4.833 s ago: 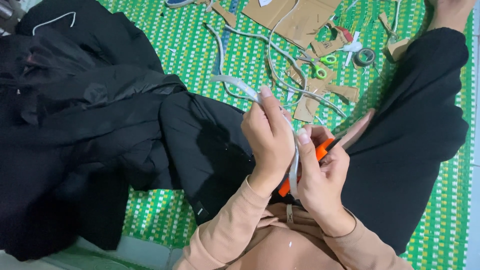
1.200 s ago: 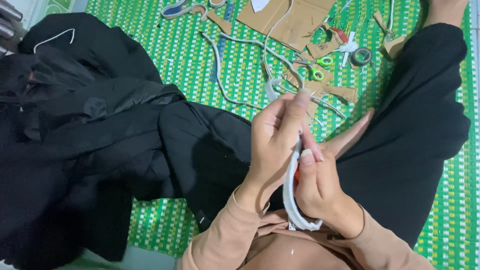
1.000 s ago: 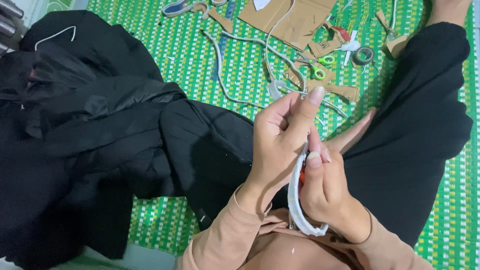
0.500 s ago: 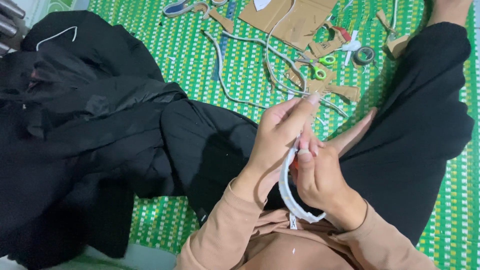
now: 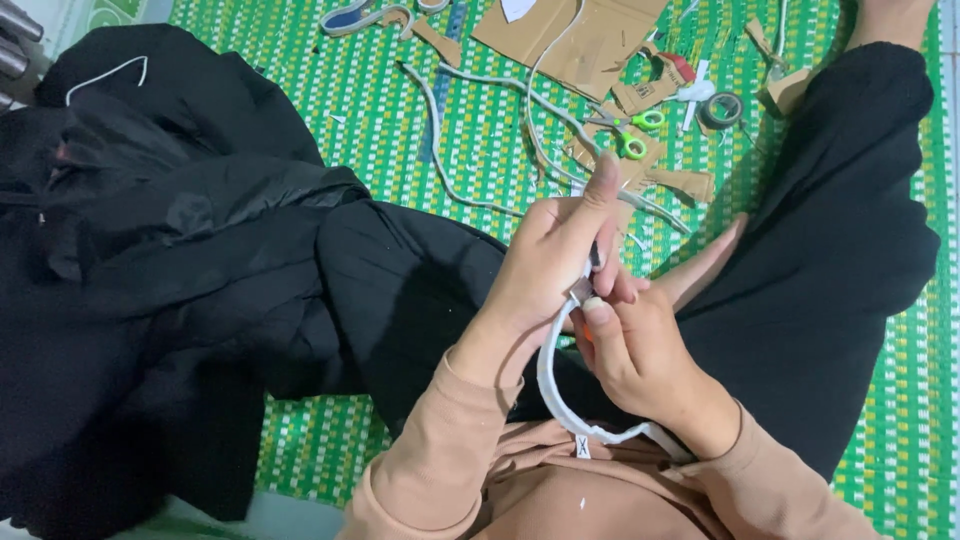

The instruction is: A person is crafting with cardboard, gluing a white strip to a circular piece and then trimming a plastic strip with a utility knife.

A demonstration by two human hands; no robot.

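Since a moment earlier the left hand (image 5: 555, 265) had slid its pinch higher on the white strip (image 5: 553, 385), which bowed into a wider loop toward the lap, while the right hand (image 5: 640, 355) stayed closed around an orange tool (mostly hidden).

Small white label (image 5: 582, 447) on the peach sweatshirt (image 5: 560, 495).
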